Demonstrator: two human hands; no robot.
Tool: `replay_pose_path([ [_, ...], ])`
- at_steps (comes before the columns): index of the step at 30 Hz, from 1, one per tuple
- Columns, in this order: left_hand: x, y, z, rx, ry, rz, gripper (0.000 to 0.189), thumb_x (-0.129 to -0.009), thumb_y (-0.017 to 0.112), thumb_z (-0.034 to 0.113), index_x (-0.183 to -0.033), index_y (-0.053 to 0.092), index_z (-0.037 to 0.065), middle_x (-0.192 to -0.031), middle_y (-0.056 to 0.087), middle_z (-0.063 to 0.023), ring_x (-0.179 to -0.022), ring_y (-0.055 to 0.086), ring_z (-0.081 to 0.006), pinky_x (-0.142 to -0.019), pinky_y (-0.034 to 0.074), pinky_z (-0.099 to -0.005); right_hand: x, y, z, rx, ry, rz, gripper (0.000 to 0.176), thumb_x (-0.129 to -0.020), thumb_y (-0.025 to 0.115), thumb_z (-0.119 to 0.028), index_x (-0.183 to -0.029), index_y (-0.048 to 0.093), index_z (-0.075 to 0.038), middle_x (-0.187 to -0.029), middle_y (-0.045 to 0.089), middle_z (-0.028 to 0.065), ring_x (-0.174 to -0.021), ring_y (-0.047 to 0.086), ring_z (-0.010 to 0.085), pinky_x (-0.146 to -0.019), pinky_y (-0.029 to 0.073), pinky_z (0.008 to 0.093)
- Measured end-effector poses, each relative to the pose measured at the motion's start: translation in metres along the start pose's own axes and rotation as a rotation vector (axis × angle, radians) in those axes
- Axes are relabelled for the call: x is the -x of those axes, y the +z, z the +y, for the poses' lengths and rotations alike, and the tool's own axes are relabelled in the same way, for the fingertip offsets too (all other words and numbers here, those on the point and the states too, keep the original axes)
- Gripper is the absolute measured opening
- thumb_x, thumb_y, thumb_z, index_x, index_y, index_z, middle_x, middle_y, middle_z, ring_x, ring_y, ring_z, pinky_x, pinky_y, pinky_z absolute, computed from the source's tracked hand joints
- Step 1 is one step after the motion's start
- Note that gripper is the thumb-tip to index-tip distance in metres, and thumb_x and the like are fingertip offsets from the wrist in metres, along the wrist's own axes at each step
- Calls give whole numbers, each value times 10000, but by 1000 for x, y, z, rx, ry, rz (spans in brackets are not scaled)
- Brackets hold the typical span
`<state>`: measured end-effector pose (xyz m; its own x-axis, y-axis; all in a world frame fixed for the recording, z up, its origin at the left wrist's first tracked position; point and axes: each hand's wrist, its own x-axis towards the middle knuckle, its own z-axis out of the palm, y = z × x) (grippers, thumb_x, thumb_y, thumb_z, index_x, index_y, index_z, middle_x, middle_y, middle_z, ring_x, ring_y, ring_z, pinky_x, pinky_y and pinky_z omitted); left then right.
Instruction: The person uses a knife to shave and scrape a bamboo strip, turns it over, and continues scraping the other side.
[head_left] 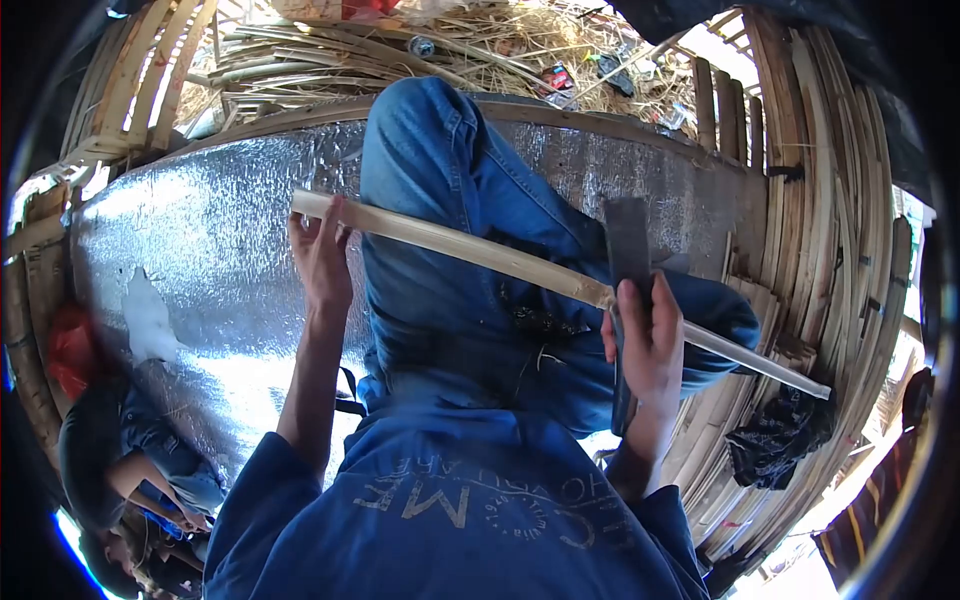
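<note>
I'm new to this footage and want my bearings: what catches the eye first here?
A long pale bamboo strip slants across the blue-jeaned lap in the middle, its upper-left end gripped by the left hand. At centre right the right hand holds a dark flat metal blade upright against the strip. Beneath lies a shiny silver foil mat, ringed by stacked bamboo slats.

foil mat (200,250) | bamboo slats (830,200) | black cloth (780,435) | straw (500,30) | seated person (130,450)
</note>
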<state>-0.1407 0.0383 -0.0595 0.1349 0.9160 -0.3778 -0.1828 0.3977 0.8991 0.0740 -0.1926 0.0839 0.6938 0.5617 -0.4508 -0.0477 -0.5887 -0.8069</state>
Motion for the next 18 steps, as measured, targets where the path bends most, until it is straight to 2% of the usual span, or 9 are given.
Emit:
replay_pose_path([
  [2, -6, 8, 1, -56, 54, 7, 538, -876, 674, 151, -1286, 343, 42, -992, 599, -69, -982, 571, -166, -901, 444, -377, 14, -5, -1, 84, 16, -45, 230, -981, 522, -219, -883, 468, -19, -568, 544, 46, -450, 527, 104, -417, 395, 248],
  [4, -6, 12, 0, -55, 39, -18, 592, -868, 683, 153, -1316, 314, 39, -1067, 571, -92, -1031, 545, -178, -906, 440, -393, 22, -9, 7, 309, -74, -129, 220, -978, 518, -198, -883, 466, -6, -555, 553, 89, -463, 583, 171, -425, 414, 294],
  [5, -2, 15, 3, -53, 58, 42, 632, -859, 691, 148, -1335, 291, 34, -1119, 544, -106, -1060, 527, -197, -911, 437, -405, 24, -11, 6, 336, -3, -151, 215, -976, 516, -182, -883, 460, 3, -552, 558, 118, -487, 620, 225, -437, 428, 322],
  [7, 4, 21, 5, -77, 120, 260, 728, -853, 696, 159, -1387, 217, 35, -1242, 469, -127, -1154, 469, -251, -937, 418, -443, 26, -14, 14, 336, 27, -139, 212, -975, 517, -179, -879, 460, 2, -551, 559, 116, -484, 620, 221, -437, 430, 320],
  [8, 11, 24, 5, -81, 112, 247, 728, -853, 696, 159, -1387, 217, 35, -1242, 469, -127, -1154, 469, -251, -937, 418, -443, 27, -14, 19, 333, 46, -140, 210, -974, 519, -176, -876, 460, 1, -550, 560, 114, -481, 621, 217, -437, 431, 318],
  [10, 34, 32, 5, -681, 894, 216, 710, -852, 704, 211, -1381, 273, 16, -1227, 489, -140, -1168, 475, -291, -969, 394, -464, 30, -8, 28, 292, 66, -137, 221, -973, 522, -179, -865, 454, 2, -549, 563, 113, -479, 624, 220, -435, 434, 324],
  [14, 75, 85, 28, -1077, 1052, -832, 444, -781, 755, 276, -1147, 601, 78, -1162, 560, -84, -1072, 550, -254, -954, 399, -459, 35, 11, 37, 165, 103, -70, 235, -974, 522, -190, -852, 448, -4, -549, 563, 90, -465, 604, 183, -420, 422, 299],
  [15, 74, 91, 22, -1072, 1053, -835, 444, -781, 755, 276, -1147, 601, 78, -1162, 560, -84, -1072, 550, -254, -954, 399, -459, 38, 13, 38, 99, 123, -50, 231, -975, 521, -191, -851, 452, -9, -553, 564, 81, -457, 588, 161, -419, 419, 287],
  [18, 66, 102, 8, -1075, 990, -1001, 396, -734, 769, 269, -1085, 651, 128, -1020, 623, -42, -910, 592, -238, -850, 453, -379, 45, 20, 42, -20, 164, 25, 226, -976, 524, -196, -849, 459, -20, -562, 563, 56, -441, 536, 105, -416, 409, 259],
])
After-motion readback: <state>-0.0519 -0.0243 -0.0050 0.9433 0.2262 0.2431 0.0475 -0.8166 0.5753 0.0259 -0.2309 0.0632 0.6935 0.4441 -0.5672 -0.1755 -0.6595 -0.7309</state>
